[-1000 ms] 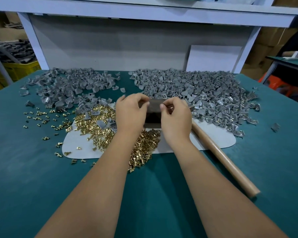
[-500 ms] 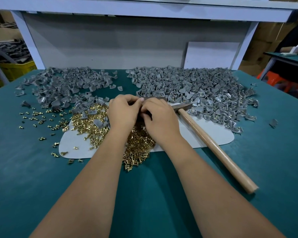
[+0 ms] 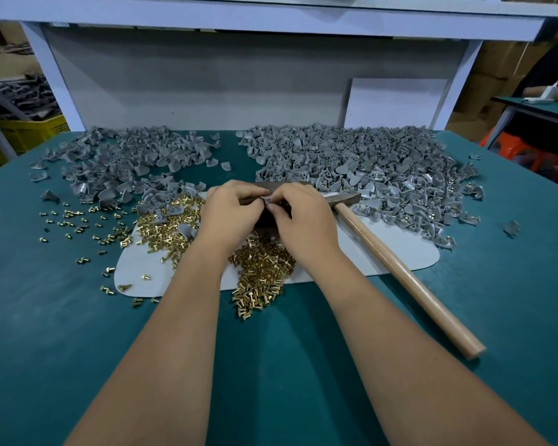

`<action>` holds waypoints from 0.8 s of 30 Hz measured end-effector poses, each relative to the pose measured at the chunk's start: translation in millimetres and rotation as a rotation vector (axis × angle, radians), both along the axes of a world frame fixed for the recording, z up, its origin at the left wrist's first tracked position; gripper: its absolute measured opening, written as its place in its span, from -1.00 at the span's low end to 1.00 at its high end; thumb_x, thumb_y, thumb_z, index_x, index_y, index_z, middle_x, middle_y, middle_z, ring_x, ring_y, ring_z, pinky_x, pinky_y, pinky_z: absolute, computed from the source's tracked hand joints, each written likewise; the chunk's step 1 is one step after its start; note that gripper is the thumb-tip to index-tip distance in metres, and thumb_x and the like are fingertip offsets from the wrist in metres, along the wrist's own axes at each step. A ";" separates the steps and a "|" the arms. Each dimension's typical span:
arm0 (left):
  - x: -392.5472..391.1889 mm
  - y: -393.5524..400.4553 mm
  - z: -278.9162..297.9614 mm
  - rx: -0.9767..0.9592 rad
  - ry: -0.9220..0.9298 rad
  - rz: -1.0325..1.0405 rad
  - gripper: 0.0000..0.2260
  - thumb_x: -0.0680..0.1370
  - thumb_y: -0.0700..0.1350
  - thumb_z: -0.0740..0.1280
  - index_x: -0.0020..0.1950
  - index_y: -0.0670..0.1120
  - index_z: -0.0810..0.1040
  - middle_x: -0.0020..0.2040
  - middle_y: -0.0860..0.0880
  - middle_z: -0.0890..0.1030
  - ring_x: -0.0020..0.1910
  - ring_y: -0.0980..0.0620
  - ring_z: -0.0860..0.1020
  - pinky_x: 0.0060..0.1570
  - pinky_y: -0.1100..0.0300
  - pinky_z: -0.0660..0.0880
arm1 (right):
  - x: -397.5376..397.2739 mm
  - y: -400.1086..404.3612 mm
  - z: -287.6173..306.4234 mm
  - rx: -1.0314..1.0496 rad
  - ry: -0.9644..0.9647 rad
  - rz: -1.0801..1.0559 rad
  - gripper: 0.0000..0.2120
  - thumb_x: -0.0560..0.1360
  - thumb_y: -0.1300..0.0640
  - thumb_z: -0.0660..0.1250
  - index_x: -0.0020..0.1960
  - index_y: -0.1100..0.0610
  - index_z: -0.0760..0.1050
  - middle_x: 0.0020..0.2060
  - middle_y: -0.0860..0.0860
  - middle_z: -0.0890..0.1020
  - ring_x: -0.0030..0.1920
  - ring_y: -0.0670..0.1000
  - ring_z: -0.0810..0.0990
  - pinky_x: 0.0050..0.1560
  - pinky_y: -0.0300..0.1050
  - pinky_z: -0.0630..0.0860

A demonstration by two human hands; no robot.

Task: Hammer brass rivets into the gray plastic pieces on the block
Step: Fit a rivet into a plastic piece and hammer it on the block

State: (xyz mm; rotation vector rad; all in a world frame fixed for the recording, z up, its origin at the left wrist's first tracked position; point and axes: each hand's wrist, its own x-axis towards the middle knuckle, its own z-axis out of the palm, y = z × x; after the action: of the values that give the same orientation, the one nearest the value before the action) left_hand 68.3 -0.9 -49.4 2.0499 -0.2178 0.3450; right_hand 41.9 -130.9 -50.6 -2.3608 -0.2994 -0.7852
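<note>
My left hand (image 3: 231, 211) and my right hand (image 3: 303, 217) meet fingertip to fingertip over a dark block (image 3: 264, 217), which they mostly hide. Between the fingertips sits a small gray plastic piece (image 3: 267, 199), pinched from both sides. Whether a rivet is in it I cannot tell. A heap of brass rivets (image 3: 261, 268) lies just below the hands, with more rivets (image 3: 165, 225) to the left on a white mat (image 3: 384, 249). The hammer (image 3: 400, 268), wooden handle and steel head, lies unheld to the right of my right hand.
Two big piles of gray plastic pieces lie behind: one pile (image 3: 126, 162) at the left, another pile (image 3: 377, 165) at the right. Loose rivets (image 3: 78, 220) dot the green table at the left. A white shelf frame (image 3: 55, 75) and back panel close off the rear.
Both hands have drawn together over the block, from holding its sides to pinching a small gray piece on top. The hammer has stayed on the table.
</note>
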 end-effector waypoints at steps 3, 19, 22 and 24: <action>0.3 -1.9 -0.2 -0.041 -0.016 0.037 -0.85 0.54 -0.12 0.36 0.02 0.03 0.71 0.06 0.04 0.63 0.15 0.00 0.53 0.22 -0.04 0.48 | 0.1 -1.3 -0.2 0.035 0.002 -0.009 -0.97 0.49 0.19 0.37 -0.13 0.10 0.54 -0.16 -0.07 0.58 -0.07 0.00 0.47 -0.03 -0.03 0.43; 2.0 -15.7 -2.8 0.091 -0.045 0.124 -0.86 0.56 0.05 0.31 -0.16 0.12 0.61 0.04 0.12 0.54 0.16 0.04 0.22 0.11 0.10 0.18 | -3.4 -10.0 5.7 0.260 0.068 -0.168 -0.89 0.50 0.27 0.33 -0.04 0.12 0.59 -0.11 -0.03 0.55 -0.02 0.03 0.52 0.01 0.02 0.50; 4.6 -16.7 -3.1 0.145 -0.053 0.181 -0.92 0.57 0.05 0.30 -0.11 0.12 0.54 0.05 0.08 0.53 0.22 -0.03 0.28 0.17 0.05 0.24 | -3.3 -10.8 5.7 0.263 0.087 -0.167 -0.85 0.51 0.29 0.31 -0.01 0.12 0.60 -0.06 0.00 0.57 0.02 0.05 0.53 0.05 0.02 0.49; 6.5 -17.0 -4.4 0.169 -0.068 0.206 -0.95 0.58 0.03 0.29 -0.03 0.11 0.54 0.02 0.09 0.49 0.21 -0.03 0.30 0.15 0.08 0.25 | -3.0 -11.3 6.2 0.273 0.085 -0.168 -0.84 0.52 0.29 0.30 0.00 0.12 0.61 -0.05 0.01 0.58 0.03 0.06 0.54 0.06 0.03 0.49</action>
State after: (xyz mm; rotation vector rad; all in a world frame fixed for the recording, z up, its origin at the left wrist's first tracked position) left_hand 74.9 -17.9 -53.8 2.2359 -0.0790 0.5388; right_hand 38.9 -142.2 -44.4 -2.1717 0.0417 -0.7487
